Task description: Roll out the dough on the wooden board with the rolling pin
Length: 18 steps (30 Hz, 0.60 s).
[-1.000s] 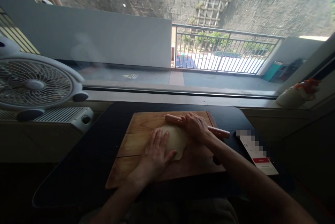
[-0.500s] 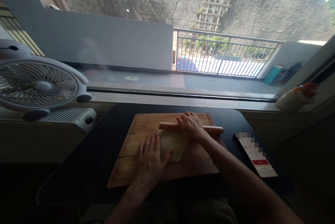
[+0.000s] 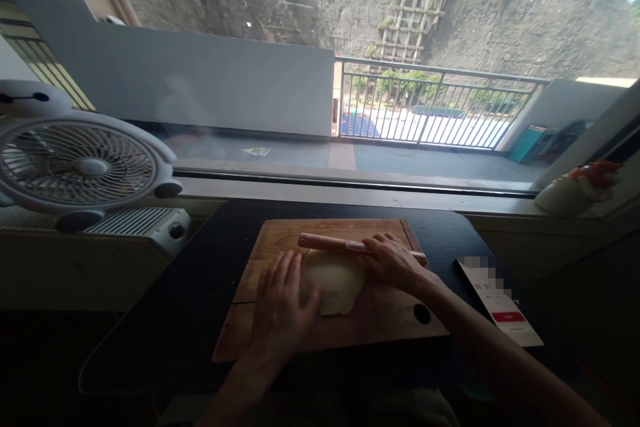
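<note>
Coming in from the near right, the right forearm runs to the far left, and the right hand (image 3: 393,258) is closed over the pin (image 3: 325,242), right of its middle, back of the hand up and knuckles bent. The pin slants, its left end slightly farther off than its right. The left hand (image 3: 281,297), a little blurred, is empty and palm down, fingers stretched toward the far side with small gaps, thumb spread right at the dough (image 3: 336,284); whether it presses there, I cannot tell. Flat and pale, the dough lies on the board (image 3: 360,335), between the hands and on the near side of the pin. The board rests on the table (image 3: 170,320).
</note>
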Each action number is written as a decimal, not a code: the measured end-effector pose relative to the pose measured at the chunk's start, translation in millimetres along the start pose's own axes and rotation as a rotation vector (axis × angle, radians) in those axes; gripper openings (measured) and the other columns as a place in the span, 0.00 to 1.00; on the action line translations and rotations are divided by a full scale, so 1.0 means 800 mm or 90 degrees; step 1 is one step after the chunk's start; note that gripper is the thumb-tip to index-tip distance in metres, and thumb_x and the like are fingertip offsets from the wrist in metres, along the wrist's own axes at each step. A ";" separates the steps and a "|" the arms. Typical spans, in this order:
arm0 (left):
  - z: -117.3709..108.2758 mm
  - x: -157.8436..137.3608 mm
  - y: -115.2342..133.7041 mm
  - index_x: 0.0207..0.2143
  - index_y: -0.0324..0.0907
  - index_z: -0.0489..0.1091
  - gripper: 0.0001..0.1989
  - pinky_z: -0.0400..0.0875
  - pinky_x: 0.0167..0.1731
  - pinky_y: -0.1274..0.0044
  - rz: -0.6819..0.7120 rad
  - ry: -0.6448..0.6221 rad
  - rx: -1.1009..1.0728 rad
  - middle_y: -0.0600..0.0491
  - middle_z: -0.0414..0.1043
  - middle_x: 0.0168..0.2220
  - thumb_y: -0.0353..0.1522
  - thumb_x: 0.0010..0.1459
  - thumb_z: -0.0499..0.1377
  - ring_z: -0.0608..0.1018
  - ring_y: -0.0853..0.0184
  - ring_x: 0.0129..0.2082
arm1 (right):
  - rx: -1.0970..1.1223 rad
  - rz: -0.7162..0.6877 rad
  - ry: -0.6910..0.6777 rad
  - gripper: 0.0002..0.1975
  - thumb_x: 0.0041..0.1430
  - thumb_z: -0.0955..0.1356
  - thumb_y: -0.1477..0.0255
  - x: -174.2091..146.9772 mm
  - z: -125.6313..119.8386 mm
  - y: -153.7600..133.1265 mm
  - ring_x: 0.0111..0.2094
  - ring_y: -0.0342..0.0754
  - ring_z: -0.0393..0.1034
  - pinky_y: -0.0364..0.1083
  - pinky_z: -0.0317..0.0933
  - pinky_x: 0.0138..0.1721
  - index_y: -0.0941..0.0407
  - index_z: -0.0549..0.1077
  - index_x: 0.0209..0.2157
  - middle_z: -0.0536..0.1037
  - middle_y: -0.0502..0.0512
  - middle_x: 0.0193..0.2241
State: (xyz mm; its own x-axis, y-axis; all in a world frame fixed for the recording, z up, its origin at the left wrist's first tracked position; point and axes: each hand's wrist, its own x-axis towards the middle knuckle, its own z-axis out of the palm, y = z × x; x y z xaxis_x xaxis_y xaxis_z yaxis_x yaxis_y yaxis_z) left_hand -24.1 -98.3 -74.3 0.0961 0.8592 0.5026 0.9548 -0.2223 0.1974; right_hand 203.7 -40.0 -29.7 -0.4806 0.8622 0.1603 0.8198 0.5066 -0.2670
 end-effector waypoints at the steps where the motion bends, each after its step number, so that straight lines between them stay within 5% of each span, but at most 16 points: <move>1: -0.010 0.012 0.002 0.58 0.35 0.54 0.29 0.47 0.59 0.60 0.021 0.009 0.003 0.42 0.55 0.60 0.40 0.56 0.49 0.54 0.54 0.61 | 0.005 -0.006 0.003 0.10 0.61 0.62 0.67 -0.002 -0.002 0.002 0.42 0.46 0.61 0.45 0.54 0.43 0.56 0.69 0.41 0.70 0.54 0.39; 5: -0.045 0.049 0.011 0.55 0.39 0.60 0.22 0.45 0.59 0.60 0.160 -0.065 0.023 0.46 0.61 0.56 0.35 0.59 0.47 0.59 0.56 0.59 | 0.046 -0.105 0.026 0.08 0.60 0.62 0.71 0.002 0.005 -0.021 0.40 0.45 0.62 0.44 0.56 0.43 0.56 0.70 0.39 0.70 0.54 0.37; 8: -0.056 0.036 0.004 0.52 0.48 0.63 0.19 0.59 0.51 0.63 0.170 -0.178 0.037 0.51 0.72 0.41 0.37 0.61 0.45 0.72 0.61 0.45 | 0.123 -0.154 0.077 0.12 0.59 0.63 0.73 0.003 0.007 -0.031 0.44 0.46 0.62 0.45 0.56 0.46 0.54 0.69 0.44 0.70 0.54 0.42; 10: -0.057 0.014 -0.003 0.53 0.51 0.63 0.19 0.64 0.44 0.67 0.133 -0.214 0.067 0.52 0.71 0.36 0.37 0.61 0.44 0.73 0.63 0.38 | 0.194 -0.084 0.166 0.15 0.60 0.60 0.75 0.000 0.007 -0.020 0.47 0.46 0.61 0.45 0.56 0.48 0.53 0.68 0.48 0.69 0.54 0.46; 13: -0.045 0.001 0.003 0.55 0.45 0.61 0.22 0.64 0.43 0.65 0.085 -0.185 0.130 0.47 0.70 0.42 0.38 0.60 0.44 0.72 0.60 0.41 | 0.299 0.105 0.335 0.18 0.61 0.55 0.76 -0.005 0.014 0.004 0.49 0.45 0.61 0.46 0.57 0.49 0.55 0.67 0.49 0.68 0.56 0.48; 18: 0.002 0.066 0.032 0.57 0.38 0.57 0.26 0.59 0.50 0.61 0.019 -0.160 0.091 0.42 0.61 0.56 0.41 0.61 0.41 0.64 0.56 0.55 | 0.365 0.258 0.424 0.22 0.59 0.52 0.79 -0.009 0.034 -0.007 0.50 0.45 0.62 0.45 0.58 0.50 0.55 0.66 0.51 0.69 0.57 0.47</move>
State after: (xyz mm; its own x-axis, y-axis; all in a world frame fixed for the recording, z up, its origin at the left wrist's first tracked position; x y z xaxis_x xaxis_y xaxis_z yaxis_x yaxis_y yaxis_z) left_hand 5.6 -57.7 -43.7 0.1744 0.9443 0.2791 0.9787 -0.1974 0.0562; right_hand 194.0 -48.5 -55.3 0.2258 0.8824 0.4128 0.5237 0.2474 -0.8152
